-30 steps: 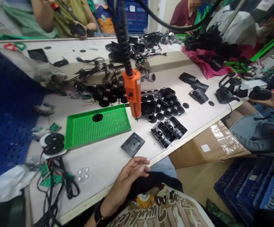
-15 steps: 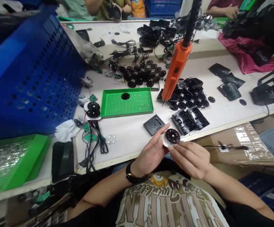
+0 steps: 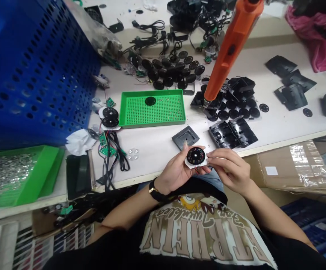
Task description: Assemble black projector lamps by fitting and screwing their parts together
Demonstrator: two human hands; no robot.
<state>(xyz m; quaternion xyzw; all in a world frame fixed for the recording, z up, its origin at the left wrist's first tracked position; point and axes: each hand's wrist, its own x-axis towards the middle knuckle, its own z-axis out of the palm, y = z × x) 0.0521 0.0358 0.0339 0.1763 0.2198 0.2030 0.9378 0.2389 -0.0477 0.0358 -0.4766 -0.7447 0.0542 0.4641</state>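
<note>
the left hand (image 3: 174,174) and right hand (image 3: 230,168) hold a black round disc (image 3: 196,156) with a white back, just over the front of the bench (image 3: 151,157). the fingers (image 3: 219,154) of both hands pinch it at its sides. a thin wire (image 3: 193,172) seems to hang under it, and a tug could pull it loose. the small disc could slip too. a square black plate (image 3: 185,137) and black plastic cases (image 3: 232,132) lie close, so a hand could bump them. farther off, an orange electric screwdriver (image 3: 230,48) hangs over a pile of black discs (image 3: 243,112), past a green tray (image 3: 152,108).
</note>
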